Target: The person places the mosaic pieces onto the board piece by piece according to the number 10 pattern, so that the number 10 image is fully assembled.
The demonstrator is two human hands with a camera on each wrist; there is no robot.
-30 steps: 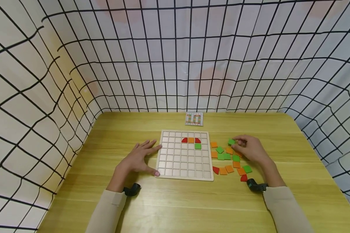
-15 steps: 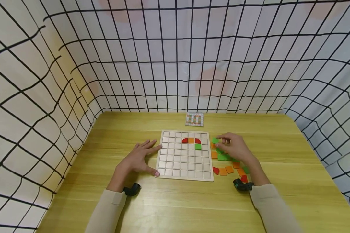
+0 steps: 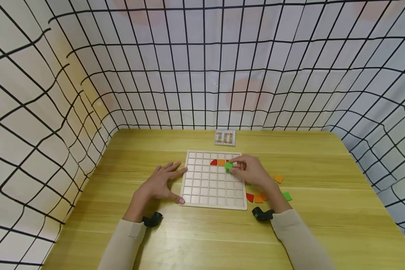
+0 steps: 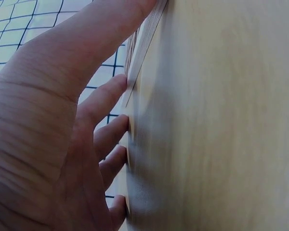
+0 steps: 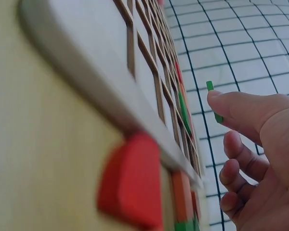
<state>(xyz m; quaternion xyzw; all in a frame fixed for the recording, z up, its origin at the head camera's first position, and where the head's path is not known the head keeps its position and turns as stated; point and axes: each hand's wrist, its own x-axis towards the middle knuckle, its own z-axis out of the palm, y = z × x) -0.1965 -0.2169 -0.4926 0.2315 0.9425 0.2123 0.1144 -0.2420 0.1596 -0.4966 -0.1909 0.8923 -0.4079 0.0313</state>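
Gridded cloth [image 3: 202, 80] hung behind table [image 3: 202, 240], head view had left hand [image 3: 158, 183] spread at board's [image 3: 206, 187] left edge, right hand [image 3: 252, 171] pinching green tile [image 3: 228, 164] over board's upper right, left wrist view showed fingers [image 4: 111, 135] apart, gripping nothing, right wrist view showed tile held clear of board, red piece [image 5: 132, 185] beside board.

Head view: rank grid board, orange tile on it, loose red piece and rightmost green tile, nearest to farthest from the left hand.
1. Grid board: touching the left hand, on its right.
2. Orange tile: on the board's far half.
3. Loose red piece: on the table, by the board's right edge.
4. Rightmost green tile: on the table, farthest right.
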